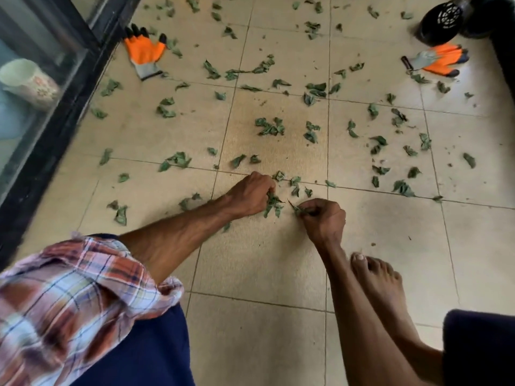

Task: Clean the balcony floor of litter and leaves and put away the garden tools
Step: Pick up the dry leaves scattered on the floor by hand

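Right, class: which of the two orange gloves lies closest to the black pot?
The glove at the far right, just below the black pot. The other glove lies far left, beside the sliding door's dark frame.

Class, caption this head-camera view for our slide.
Left hand and right hand pinch green leaves off the littered tiled floor.

Two bare hands: left hand (252, 195), right hand (324, 218). Many dozens of crumpled green leaves (270, 128), too many for exact count, ahead of and beside both hands; small bunch in each. Two orange-and-grey work gloves: first glove (143, 52) far ahead-left of left hand, second glove (437, 59) far ahead-right of right hand. One black round plastic pot with perforated base (443, 20) beyond second glove. One bare foot (379, 277) just behind right hand.
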